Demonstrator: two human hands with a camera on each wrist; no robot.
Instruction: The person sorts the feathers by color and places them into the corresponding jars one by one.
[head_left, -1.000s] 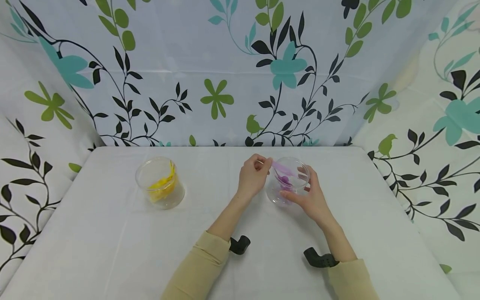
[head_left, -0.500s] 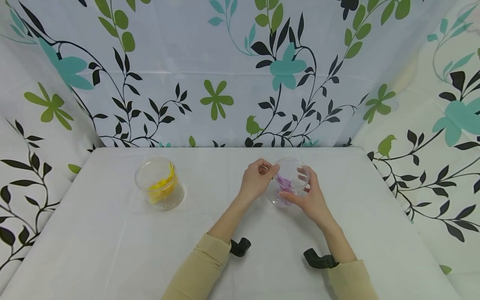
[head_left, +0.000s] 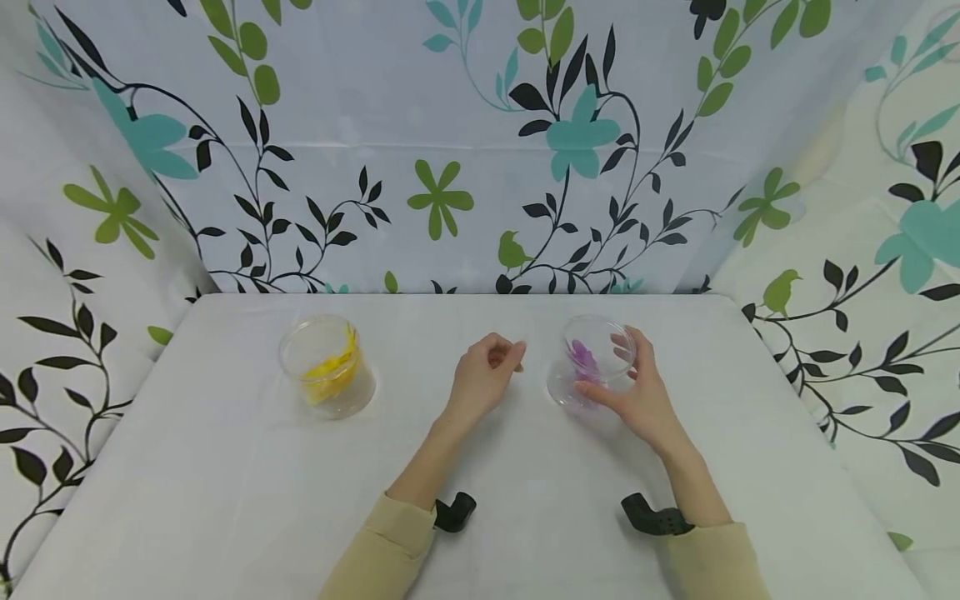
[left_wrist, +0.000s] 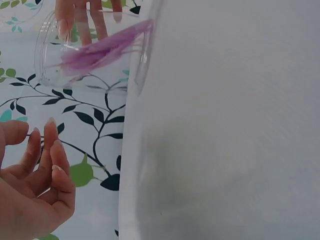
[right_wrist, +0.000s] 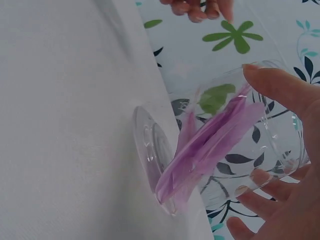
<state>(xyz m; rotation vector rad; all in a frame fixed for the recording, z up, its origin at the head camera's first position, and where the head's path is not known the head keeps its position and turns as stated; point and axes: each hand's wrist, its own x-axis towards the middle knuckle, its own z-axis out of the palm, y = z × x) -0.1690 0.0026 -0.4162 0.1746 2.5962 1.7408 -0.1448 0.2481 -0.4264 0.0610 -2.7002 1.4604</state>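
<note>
My right hand [head_left: 647, 404] grips a clear glass jar [head_left: 561, 388] standing upright on the white table, with the thumb and fingers on opposite sides near its rim. Inside the jar lean several purple feathers [right_wrist: 212, 145], their tips pressed against the glass. To the left of the jar, apart from it, my left hand [head_left: 486, 371] hovers with fingers loosely curled. Thumb and fingertips stand apart in the left wrist view, and nothing shows between them. On the left of the table a second glass jar [head_left: 358, 407] holds yellow feathers [head_left: 330, 377].
White cloth covers the table [head_left: 247, 500]. Behind its back edge hangs a curtain [head_left: 360, 100] printed with leaves and flowers, and similar cloth borders both sides. A black wrist camera [head_left: 455, 512] sits on the left wrist, another [head_left: 652, 517] on the right.
My left hand lowered a purple feather into the right jar, let go of it and drew back to the left. The right hand still holds the jar.
</note>
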